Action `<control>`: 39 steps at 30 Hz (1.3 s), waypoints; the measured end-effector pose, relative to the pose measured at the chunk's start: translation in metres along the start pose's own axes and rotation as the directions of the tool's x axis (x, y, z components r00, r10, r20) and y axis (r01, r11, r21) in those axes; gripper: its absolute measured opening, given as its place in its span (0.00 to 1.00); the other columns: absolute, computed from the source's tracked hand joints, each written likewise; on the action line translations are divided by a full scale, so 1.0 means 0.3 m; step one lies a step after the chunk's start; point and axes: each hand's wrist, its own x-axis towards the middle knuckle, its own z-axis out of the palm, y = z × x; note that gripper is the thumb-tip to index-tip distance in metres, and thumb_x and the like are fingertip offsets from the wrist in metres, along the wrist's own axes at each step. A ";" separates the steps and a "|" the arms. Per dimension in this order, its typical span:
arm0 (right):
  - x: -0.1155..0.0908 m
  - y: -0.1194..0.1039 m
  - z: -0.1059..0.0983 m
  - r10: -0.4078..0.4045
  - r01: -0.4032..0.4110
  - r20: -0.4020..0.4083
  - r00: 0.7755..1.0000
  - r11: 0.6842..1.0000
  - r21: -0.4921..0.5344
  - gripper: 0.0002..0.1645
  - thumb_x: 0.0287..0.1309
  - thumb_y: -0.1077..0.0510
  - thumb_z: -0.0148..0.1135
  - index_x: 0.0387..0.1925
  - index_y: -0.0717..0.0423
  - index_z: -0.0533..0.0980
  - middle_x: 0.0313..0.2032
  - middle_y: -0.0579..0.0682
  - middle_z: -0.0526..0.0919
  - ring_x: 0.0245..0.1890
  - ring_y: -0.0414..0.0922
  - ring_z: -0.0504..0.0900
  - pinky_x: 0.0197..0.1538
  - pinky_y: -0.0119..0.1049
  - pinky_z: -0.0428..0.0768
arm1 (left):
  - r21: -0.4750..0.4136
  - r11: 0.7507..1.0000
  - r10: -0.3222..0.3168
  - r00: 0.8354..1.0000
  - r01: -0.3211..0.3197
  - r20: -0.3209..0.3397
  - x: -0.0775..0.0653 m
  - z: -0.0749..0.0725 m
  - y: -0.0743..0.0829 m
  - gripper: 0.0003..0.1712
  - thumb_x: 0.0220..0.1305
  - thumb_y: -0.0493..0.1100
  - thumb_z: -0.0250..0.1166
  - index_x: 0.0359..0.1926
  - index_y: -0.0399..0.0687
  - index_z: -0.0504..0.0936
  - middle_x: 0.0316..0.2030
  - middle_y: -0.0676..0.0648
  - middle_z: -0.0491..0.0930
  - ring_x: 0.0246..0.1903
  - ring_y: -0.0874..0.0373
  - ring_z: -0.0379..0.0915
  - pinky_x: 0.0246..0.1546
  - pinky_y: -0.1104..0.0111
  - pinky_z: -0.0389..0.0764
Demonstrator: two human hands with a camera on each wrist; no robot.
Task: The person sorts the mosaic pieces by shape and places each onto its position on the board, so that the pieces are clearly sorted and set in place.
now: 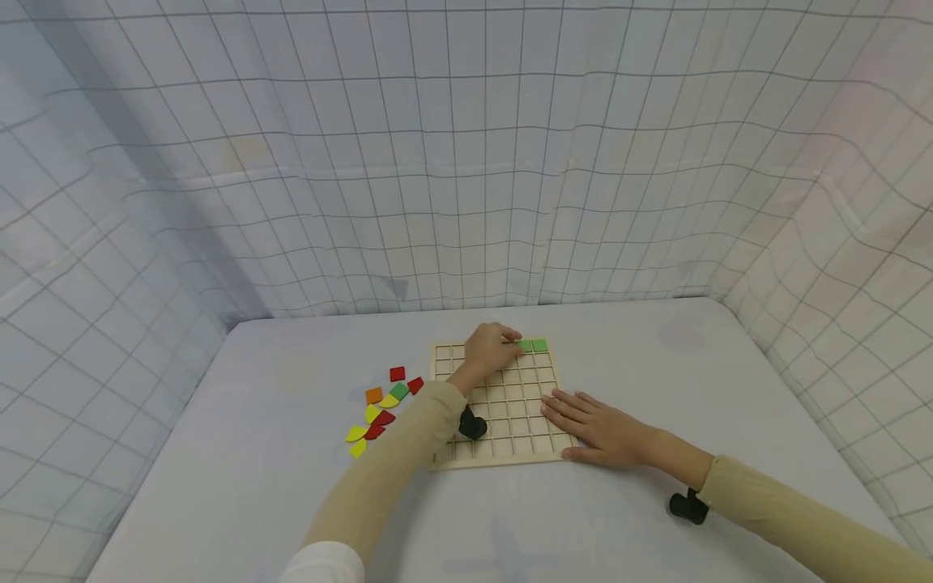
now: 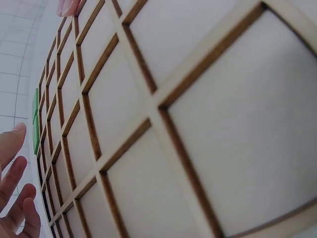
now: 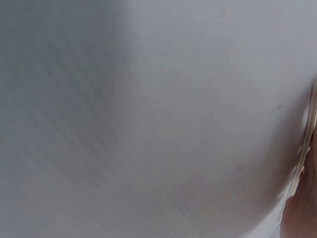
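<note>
A pale wooden grid board [image 1: 519, 461] lies on the table, its raised strips forming square cells. Over its far side reaches my left hand [image 1: 492, 348], close to two green square tiles [image 1: 539, 345] in the far right corner cells. In the left wrist view, its loosely bent fingers [image 2: 14, 181] show nothing between them. My right hand [image 1: 608, 431] rests flat with fingers spread over the board's right edge. Only part of that hand [image 3: 299, 213] shows in the right wrist view, beside the board's edge. My left forearm hides some of the left cells.
Left of the board lie several loose pieces: a red square [image 1: 397, 373], an orange square [image 1: 374, 395], a green square [image 1: 398, 392], yellow quarter rounds [image 1: 355, 434] and red ones [image 1: 384, 418]. White cloth covers the table [image 1: 291, 389]. A checked curtain [image 1: 408, 202] stands behind.
</note>
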 end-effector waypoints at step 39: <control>-0.003 0.002 0.012 0.009 -0.008 -0.027 1.000 0.999 0.051 0.40 0.70 0.39 0.44 0.74 0.56 0.52 0.74 0.55 0.53 0.73 0.56 0.53 0.72 0.30 0.24 | -0.102 0.993 0.044 0.986 -0.061 -0.159 -0.138 -0.139 -0.031 0.14 0.58 0.44 0.69 0.46 0.49 0.87 0.44 0.48 0.85 0.40 0.51 0.78 0.26 0.70 0.74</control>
